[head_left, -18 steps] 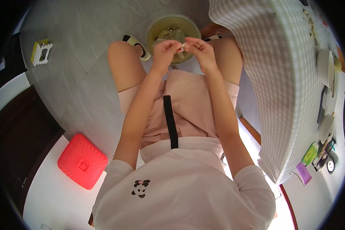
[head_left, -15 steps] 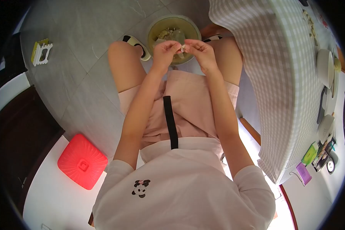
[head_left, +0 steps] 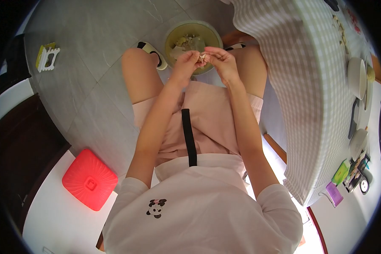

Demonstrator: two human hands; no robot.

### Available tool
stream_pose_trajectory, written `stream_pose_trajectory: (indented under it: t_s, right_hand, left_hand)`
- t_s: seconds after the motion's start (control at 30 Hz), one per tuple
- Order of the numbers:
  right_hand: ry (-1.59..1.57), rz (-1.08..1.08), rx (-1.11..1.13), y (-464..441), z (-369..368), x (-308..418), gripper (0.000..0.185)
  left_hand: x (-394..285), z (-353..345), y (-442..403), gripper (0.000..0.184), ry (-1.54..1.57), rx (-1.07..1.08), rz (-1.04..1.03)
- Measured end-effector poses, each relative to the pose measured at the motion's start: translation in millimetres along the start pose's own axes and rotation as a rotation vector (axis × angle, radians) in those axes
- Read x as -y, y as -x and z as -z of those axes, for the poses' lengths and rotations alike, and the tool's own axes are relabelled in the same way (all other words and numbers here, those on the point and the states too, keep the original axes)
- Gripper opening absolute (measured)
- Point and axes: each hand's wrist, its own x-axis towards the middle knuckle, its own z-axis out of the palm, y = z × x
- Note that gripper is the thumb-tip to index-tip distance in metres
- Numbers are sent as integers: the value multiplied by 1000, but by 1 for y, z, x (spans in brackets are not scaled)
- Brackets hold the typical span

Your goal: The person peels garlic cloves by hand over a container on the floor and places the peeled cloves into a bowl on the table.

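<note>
The left hand [head_left: 185,67] and right hand [head_left: 223,65] meet with bent fingers, pinching between their fingertips a small whitish piece [head_left: 202,57], perhaps a garlic clove, though it is too small to be sure. In the head view it overlaps the near part of a round bin [head_left: 213,37], which stands on the grey floor [head_left: 93,55] between the person's feet and holds pale scraps [head_left: 184,41]. To the right, a checked cloth [head_left: 283,55] drapes the tabletop [head_left: 342,99], which bears a white bowl [head_left: 356,78]. A red lidded box [head_left: 90,180] sits at the left.
</note>
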Motion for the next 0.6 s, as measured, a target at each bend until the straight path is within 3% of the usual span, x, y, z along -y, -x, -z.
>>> stream_pose_trajectory:
  t_s: [0.1, 0.17, 0.6]
  right_hand:
    - [-18, 3, -41, -1, -2, 0, 24]
    - [-31, 29, -32, -2, -2, 0, 25]
    - [57, 128, -47, -1, -7, -4, 22]
  left_hand:
    - [-2, -3, 1, 15, 157, -4, 85]
    - [-5, -3, 0, 15, 94, -61, 1]
    - [-9, -3, 4, 21, -12, -111, -72]
